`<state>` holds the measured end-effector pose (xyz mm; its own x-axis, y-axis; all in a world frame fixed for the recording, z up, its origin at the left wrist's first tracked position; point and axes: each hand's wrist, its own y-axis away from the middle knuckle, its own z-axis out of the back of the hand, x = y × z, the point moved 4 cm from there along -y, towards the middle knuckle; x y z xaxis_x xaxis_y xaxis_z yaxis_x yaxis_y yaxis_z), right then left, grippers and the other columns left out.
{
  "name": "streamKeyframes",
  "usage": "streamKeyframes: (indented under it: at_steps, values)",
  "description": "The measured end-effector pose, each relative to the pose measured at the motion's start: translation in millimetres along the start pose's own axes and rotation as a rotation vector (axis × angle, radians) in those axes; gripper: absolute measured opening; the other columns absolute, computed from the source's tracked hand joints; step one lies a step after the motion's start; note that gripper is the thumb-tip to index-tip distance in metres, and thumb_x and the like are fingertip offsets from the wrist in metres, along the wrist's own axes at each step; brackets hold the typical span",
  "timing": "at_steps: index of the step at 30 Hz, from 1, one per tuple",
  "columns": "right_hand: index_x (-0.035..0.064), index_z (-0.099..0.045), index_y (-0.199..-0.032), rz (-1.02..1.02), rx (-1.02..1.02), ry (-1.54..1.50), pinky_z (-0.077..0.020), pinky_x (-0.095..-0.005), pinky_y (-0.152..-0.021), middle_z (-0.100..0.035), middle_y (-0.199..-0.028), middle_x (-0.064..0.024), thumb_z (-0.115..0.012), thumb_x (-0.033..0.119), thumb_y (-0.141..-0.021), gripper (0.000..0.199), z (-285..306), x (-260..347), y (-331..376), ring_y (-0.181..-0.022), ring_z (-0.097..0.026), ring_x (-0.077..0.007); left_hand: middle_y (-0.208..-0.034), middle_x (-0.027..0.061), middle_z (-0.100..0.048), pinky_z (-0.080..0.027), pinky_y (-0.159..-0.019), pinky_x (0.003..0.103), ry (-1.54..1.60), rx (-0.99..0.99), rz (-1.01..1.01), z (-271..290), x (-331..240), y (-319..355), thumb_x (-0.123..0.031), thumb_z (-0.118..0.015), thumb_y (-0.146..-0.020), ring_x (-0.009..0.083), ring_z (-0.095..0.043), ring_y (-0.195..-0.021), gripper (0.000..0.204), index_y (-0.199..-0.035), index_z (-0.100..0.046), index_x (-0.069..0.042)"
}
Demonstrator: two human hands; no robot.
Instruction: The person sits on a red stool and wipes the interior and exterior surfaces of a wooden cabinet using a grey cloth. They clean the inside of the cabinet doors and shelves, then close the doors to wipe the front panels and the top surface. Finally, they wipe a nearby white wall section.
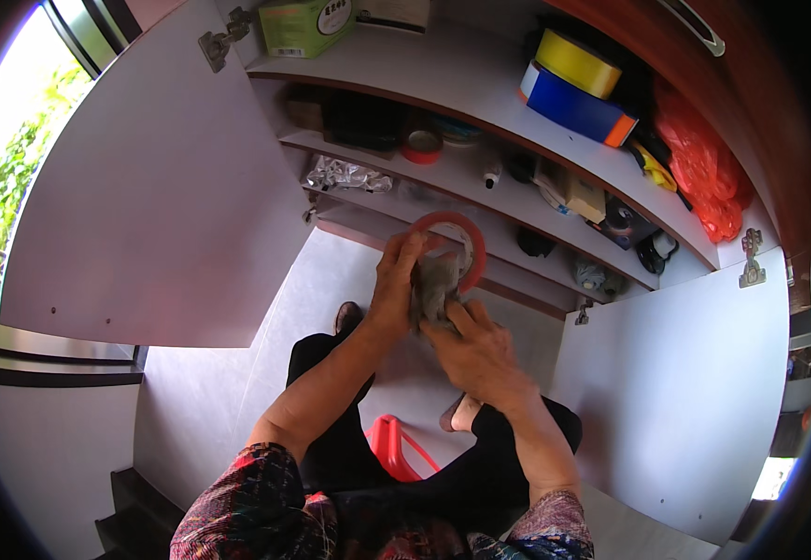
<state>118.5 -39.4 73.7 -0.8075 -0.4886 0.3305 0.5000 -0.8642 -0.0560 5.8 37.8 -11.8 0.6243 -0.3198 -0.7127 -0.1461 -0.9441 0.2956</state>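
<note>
Red tape roll [466, 245] sits gripped in the left hand [394, 285], fingers curled round its edge; the right hand [473, 345] pinches a grey cloth [435, 285] against it; wiping looks only part done.

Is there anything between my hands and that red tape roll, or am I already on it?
Nothing visible stands between. Your left hand grips the red tape roll at its left side, and your right hand presses a grey cloth against its face, so only the cloth lies between that hand and the roll.
</note>
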Motion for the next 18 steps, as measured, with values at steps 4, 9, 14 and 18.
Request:
streamKeyframes:
  at_steps: [4, 9, 14, 18]
  values:
    - [0.0082, -0.063, -0.105, -0.142, -0.101, -0.38, -0.0489, -0.0317, -0.077, -0.06, -0.103, -0.0106, -0.061, 0.011, -0.076, 0.029, 28, -41, 8, -0.09, -0.06, -0.0228, -0.114, 0.0108, -0.054, -0.043, -0.093, 0.046, 0.421, 0.037, 0.045, 0, -6, 0, -0.041, -0.05, -0.09, 0.028, -0.051, -0.109, 0.036, -0.106, -0.05, -0.008]
    - [-0.0036, -0.052, -0.117, -0.456, -0.464, -1.161, -0.0446, -0.0251, -0.074, -0.061, -0.099, -0.0043, -0.062, 0.02, -0.084, 0.042, 6, -72, -4, -0.083, -0.053, -0.0096, -0.111, 0.0106, -0.056, -0.042, -0.092, 0.041, 0.418, 0.142, -0.002, -2, 4, -5, -0.046, -0.042, -0.092, 0.0248, -0.052, -0.107, 0.042, -0.107, -0.051, -0.008]
    - [-0.0008, -0.057, -0.109, -0.468, -0.481, -1.632, -0.0472, -0.0241, -0.073, -0.062, -0.093, -0.0061, -0.066, 0.011, -0.079, 0.033, -21, -49, -14, -0.082, -0.057, -0.0099, -0.096, 0.005, -0.058, -0.043, -0.075, 0.029, -0.179, 0.068, -0.201, -12, 3, 9, -0.043, -0.037, -0.095, 0.0134, -0.052, -0.084, 0.045, -0.115, -0.052, -0.006]
    - [0.0, -0.059, -0.104, -0.541, -0.471, -1.714, -0.0503, -0.0272, -0.074, -0.064, -0.093, -0.0062, -0.068, 0.008, -0.076, 0.031, 9, -64, -6, -0.08, -0.061, -0.0131, -0.09, 0.0026, -0.057, -0.04, -0.063, 0.025, -0.268, 0.321, 0.017, -22, -17, 18, -0.034, -0.045, -0.093, 0.0096, -0.048, -0.071, 0.037, -0.118, -0.052, -0.006]
